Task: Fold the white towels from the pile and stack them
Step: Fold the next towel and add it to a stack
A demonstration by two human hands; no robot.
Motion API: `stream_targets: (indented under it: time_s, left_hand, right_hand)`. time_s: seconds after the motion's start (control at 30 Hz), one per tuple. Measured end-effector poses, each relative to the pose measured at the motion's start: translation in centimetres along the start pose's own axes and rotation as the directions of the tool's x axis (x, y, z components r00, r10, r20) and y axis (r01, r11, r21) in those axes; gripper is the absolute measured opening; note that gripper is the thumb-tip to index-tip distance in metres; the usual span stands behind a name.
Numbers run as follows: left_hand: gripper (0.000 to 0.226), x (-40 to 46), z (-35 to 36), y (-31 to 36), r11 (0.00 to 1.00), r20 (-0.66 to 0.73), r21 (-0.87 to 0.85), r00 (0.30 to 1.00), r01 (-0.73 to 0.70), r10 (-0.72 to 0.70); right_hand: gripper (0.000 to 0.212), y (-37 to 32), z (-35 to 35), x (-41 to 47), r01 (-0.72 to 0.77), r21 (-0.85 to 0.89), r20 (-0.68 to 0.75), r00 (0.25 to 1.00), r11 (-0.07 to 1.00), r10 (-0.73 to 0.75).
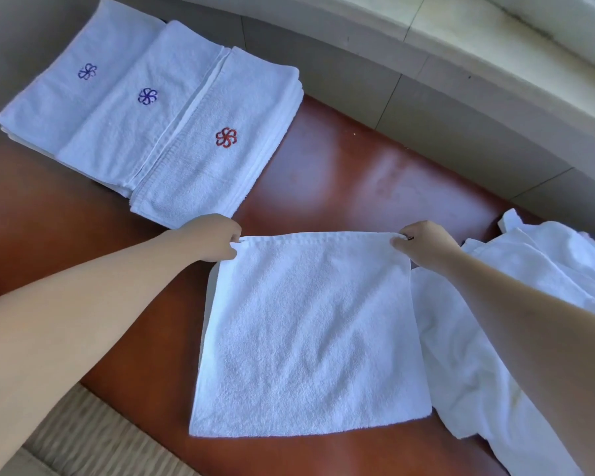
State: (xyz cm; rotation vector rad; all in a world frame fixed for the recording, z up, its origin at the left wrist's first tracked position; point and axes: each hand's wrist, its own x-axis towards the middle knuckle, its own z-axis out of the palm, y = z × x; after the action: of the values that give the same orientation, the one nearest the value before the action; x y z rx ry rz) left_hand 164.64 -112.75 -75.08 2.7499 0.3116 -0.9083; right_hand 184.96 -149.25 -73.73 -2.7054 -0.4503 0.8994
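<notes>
A white towel (310,334) lies flat, folded to a near square, on the red-brown bench (358,173). My left hand (213,238) pinches its far left corner. At the far right corner my right hand (423,243) pinches the edge. Folded white towels sit at the far left in three overlapping stacks: one with a red flower mark (220,139), and two with blue flower marks (141,97) (83,73). A rumpled pile of white towels (529,290) lies to the right, partly under my right forearm.
A grey tiled wall (409,87) and a window ledge (495,36) curve behind the bench. A woven beige mat (83,438) shows past the bench's near edge at the bottom left.
</notes>
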Motion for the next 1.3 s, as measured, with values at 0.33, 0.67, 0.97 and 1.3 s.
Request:
stream_targets:
  time_s: [0.33,0.67,0.97,1.3]
  left_hand:
    - [0.01,-3.0,-1.1,-2.9,0.97,-0.098,-0.243,0.994,0.022,-0.048]
    - [0.016,-12.9,-3.3,0.0,0.952,-0.264,-0.305,0.959,0.018,-0.102]
    - [0.013,-29.1,-10.3,5.7,0.957,-0.575,-0.291,0.797,0.012,-0.185]
    - [0.013,-39.5,-15.8,8.0,0.98,-0.871,-0.155,0.486,-0.128,-0.074]
  right_hand:
    - [0.038,0.3,-2.0,-3.3,0.021,-0.026,-0.037,0.999,0.999,-0.022]
    - [0.045,1.4,-5.0,-12.4,0.1,-0.061,-0.148,0.983,0.993,-0.108]
    - [0.028,-1.1,-13.1,-27.5,0.237,-0.097,-0.377,0.89,0.967,-0.256]
    - [0.03,-4.4,-18.2,-35.4,0.449,-0.095,-0.725,0.581,0.888,-0.371]
